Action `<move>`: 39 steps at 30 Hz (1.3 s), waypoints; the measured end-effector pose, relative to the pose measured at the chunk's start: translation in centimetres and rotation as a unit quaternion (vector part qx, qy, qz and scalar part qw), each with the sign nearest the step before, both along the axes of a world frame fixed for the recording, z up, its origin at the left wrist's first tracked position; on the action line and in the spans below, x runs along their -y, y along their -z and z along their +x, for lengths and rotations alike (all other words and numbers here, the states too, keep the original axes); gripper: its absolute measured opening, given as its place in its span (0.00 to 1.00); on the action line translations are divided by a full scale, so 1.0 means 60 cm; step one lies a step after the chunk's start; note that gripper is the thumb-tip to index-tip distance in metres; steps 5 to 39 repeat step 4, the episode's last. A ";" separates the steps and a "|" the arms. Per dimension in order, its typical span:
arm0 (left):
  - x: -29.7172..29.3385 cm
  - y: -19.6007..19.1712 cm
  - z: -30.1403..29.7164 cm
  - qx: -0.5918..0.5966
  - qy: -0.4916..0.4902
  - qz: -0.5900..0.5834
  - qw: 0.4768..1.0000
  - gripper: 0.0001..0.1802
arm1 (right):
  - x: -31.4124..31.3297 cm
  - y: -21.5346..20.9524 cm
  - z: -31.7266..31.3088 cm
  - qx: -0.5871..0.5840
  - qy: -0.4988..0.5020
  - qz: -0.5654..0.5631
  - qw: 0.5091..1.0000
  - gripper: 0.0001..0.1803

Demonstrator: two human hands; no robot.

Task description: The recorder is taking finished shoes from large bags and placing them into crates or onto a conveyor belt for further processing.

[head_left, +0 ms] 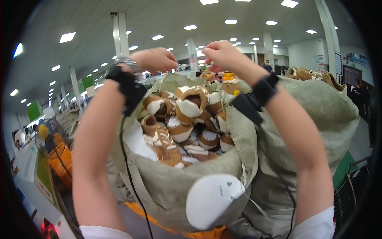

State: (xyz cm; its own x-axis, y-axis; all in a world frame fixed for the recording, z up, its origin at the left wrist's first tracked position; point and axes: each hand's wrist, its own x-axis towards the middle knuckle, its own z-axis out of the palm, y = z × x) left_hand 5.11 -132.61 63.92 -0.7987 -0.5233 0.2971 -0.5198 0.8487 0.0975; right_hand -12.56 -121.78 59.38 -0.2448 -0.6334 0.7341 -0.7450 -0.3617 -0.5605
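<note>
Both my arms are raised in front of me above a large grey-green woven sack. The sack stands open and is filled with brown and white sneakers, heaped and tilted at different angles. My left hand hangs over its far left side, fingers loosely bent and pointing inward, with nothing seen in them. To the right, my right hand is held at the same height, its fingers curved and apart, also without a visible object. Neither hand touches the shoes. A white sole-shaped tag hangs on the sack's front.
A second bulging sack stands at the right with brown shoes on top. Orange bags and a long work counter lie at the left. Dark cables run down from my wrists. Farther back are pillars and a few people.
</note>
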 end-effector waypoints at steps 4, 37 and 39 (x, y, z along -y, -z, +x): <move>0.141 -0.010 -0.118 0.082 0.062 -0.208 0.973 0.22 | 0.161 -0.029 -0.061 0.126 -0.090 0.023 0.988 0.15; 0.141 -0.010 -0.118 0.082 0.062 -0.208 0.973 0.22 | 0.161 -0.029 -0.061 0.126 -0.090 0.023 0.988 0.15; 0.141 -0.010 -0.118 0.082 0.062 -0.208 0.973 0.22 | 0.161 -0.029 -0.061 0.126 -0.090 0.023 0.988 0.15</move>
